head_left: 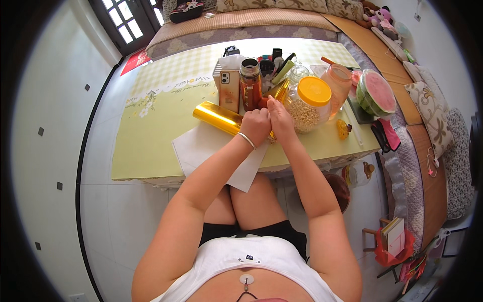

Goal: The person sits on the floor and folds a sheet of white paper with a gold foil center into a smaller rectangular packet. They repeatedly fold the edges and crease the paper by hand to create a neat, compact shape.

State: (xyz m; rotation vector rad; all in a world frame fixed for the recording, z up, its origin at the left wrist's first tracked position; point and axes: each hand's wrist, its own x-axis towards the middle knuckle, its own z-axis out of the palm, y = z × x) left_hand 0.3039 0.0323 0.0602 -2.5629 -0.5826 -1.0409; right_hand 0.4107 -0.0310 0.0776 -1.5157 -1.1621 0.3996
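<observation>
A shiny gold roll (216, 116) of foil-like sheet lies slantwise on the table, its right end passing under my hands. My left hand (256, 125), with a bracelet at the wrist, is curled closed over that end. My right hand (282, 120) presses against it from the right, fingers together. What the fingers hold between them is hidden. A white paper sheet (206, 151) lies below the roll and overhangs the front edge. Beyond my hands stand a phone (229, 90), an amber bottle (250, 88) and a jar with a yellow lid (308, 103).
To the right are a pink-tinted jar (336, 83), a cut watermelon (377, 93), a small yellow object (344, 129) and a pink-and-black item (386, 136). The green-yellow tablecloth (146, 146) covers the table. A sofa (417, 151) runs along the right and back. A stool (371, 239) stands lower right.
</observation>
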